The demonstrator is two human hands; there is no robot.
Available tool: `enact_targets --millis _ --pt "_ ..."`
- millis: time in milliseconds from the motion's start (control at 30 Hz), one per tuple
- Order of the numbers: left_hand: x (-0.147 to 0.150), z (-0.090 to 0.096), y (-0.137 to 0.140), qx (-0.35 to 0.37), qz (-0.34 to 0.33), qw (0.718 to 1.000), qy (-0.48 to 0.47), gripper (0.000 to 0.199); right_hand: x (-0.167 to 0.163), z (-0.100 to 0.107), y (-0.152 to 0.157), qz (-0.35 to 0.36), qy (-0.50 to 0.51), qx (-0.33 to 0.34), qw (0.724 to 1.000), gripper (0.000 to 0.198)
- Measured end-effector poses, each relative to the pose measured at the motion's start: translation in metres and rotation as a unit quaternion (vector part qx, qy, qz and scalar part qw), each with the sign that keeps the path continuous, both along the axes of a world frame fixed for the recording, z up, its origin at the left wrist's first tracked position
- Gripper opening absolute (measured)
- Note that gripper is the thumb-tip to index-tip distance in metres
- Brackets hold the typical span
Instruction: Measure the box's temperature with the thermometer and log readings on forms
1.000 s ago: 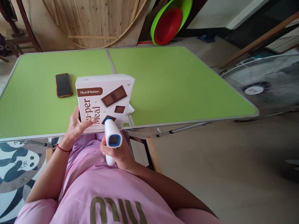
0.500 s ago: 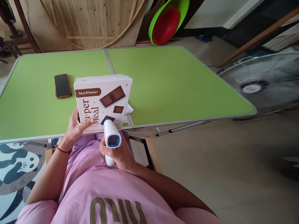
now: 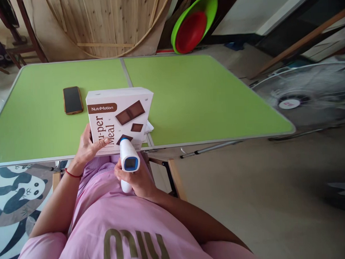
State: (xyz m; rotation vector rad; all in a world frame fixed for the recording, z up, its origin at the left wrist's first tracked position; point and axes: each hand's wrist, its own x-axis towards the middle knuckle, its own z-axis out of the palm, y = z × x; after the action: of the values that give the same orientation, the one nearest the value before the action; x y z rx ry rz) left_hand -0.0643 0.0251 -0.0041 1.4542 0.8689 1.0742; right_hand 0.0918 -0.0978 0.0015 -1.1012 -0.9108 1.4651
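My left hand grips the lower left corner of a white cardboard box, thumb across its front. The box bears a NutriMotion label and pictures of chocolate pieces, and it stands tilted at the near edge of the green table. In my right hand is a white and blue infrared thermometer, held by its handle. Its blue nose points at the lower front of the box; whether the two touch I cannot tell. The small screen faces me. Some white paper shows behind the box's right side.
A phone in a brown case lies on the table left of the box. Beyond the far edge lean a round wooden tabletop and green and red basins. A large fan stands at the right.
Both hands, the box and the thermometer keep their places. Only the camera view has shifted very slightly.
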Motion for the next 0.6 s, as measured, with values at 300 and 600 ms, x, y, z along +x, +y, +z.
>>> enact_targets --millis 300,600 --pt "0.001 0.000 -0.002 -0.013 0.006 1.000 -0.006 0.064 -0.001 0.001 0.000 0.001 -0.003 -0.004 1.000 0.025" --pt "0.007 0.024 0.015 0.011 -0.020 0.999 -0.034 0.067 0.007 -0.009 0.011 0.012 0.006 0.038 0.999 0.022"
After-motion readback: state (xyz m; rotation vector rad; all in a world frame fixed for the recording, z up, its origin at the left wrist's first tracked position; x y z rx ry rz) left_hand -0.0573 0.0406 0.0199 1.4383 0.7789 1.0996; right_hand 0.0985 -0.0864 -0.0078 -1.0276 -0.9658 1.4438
